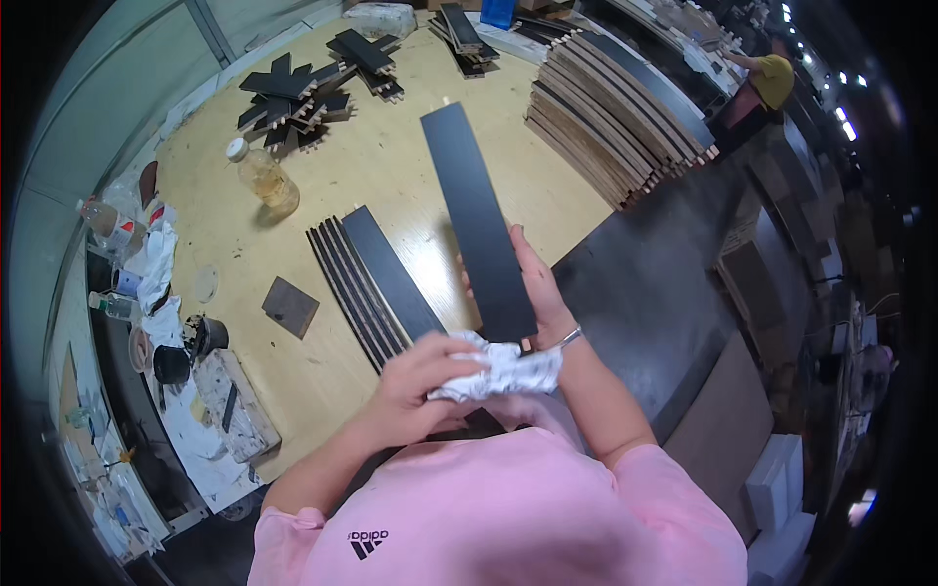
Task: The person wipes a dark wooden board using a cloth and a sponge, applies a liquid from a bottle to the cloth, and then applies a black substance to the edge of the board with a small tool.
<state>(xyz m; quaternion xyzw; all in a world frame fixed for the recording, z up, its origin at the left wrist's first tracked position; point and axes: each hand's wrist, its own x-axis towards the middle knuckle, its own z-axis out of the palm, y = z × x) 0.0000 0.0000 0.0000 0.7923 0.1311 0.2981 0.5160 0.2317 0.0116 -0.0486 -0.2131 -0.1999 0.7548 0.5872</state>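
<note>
My right hand [543, 293] grips a long dark board [476, 215] from behind and along its right edge, holding it tilted up above the table. Small pale dowels poke out of the board's ends. In my left hand [420, 381] is a crumpled white cloth [503, 371], close to the board's lower end; I cannot tell whether it touches. Just left of the held board lies a row of similar dark boards, the nearest one [391, 269] flat side up and the others seen along their edges.
Crossed dark boards [283, 83] lie in piles at the far side of the table [391, 127]. A tall stack of boards [616, 107] stands at the far right. A bottle of yellowish liquid [264, 178], a small square piece [290, 306] and a dark cup [207, 335] sit to the left. Another person [767, 83] stands beyond.
</note>
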